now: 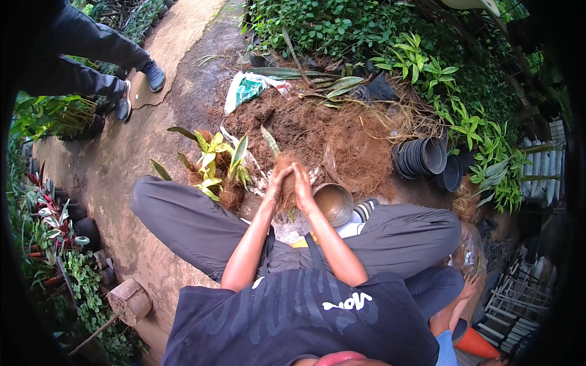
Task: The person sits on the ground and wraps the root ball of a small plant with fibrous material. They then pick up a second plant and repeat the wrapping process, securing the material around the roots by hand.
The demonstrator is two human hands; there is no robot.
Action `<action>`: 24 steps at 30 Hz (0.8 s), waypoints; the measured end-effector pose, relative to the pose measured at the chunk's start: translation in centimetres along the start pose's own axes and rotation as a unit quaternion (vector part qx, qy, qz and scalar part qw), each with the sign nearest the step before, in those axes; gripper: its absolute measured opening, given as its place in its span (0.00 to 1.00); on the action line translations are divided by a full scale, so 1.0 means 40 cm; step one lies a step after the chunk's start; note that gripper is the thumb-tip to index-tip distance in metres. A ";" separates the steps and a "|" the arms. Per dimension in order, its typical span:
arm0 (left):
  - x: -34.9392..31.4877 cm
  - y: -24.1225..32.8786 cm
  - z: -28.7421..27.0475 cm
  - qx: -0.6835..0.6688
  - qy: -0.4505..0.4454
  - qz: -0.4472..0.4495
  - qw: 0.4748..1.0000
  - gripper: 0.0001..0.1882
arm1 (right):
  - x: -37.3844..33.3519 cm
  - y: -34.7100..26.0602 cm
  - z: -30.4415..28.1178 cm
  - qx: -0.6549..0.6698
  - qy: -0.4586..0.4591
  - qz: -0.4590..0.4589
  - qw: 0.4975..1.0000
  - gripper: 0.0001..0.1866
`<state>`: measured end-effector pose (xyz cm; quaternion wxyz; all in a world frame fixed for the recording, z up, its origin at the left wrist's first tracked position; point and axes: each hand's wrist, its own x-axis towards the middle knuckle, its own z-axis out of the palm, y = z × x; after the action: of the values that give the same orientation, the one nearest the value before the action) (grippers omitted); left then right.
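Note:
Between my two palms is a clump of brown coir fibre (283, 162), and a pale-edged snake plant leaf (269, 140) stands up out of it. My left hand (278, 184) presses the clump from the left, fingers stretched along it. From the other side my right hand (301, 185) presses, its fingertips close to the left ones. The clump's underside is partly hidden by my hands. Just right of my right hand sits a round container (349, 210) holding brownish liquid. To the left lie several yellow-green plants (210, 160) with fibre-wrapped bases.
Loose coir (366, 152) and dark soil (247, 125) are heaped ahead, beside a white-green plastic bag (249, 88). Stacked black pots (421, 157) lie at right. One person stands at far left, trousers (97, 39) visible; another person's hand (467, 288) shows at lower right.

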<state>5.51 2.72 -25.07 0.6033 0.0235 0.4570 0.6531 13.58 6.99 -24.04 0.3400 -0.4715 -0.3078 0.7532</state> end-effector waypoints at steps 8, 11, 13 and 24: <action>-0.013 -0.045 -0.027 -0.095 -0.002 0.025 0.995 0.25 | -0.061 -0.049 0.045 -0.469 -0.030 -0.350 0.810 0.22; 0.003 -0.046 -0.060 -0.048 -0.007 0.087 0.995 0.25 | -0.087 -0.040 0.063 -0.495 -0.055 -0.351 0.793 0.25; 0.007 -0.010 -0.049 -0.070 0.029 0.066 0.995 0.27 | -0.083 -0.040 0.072 -0.477 -0.064 -0.351 0.803 0.25; -0.122 0.236 0.028 -0.161 -0.139 0.058 0.975 0.35 | -0.085 -0.173 0.152 0.080 -0.086 -0.092 0.989 0.26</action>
<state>0.27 0.76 -15.98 0.6179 0.0428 0.2553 0.7425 10.63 7.39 -14.66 0.4169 -0.3462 -0.3163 0.7787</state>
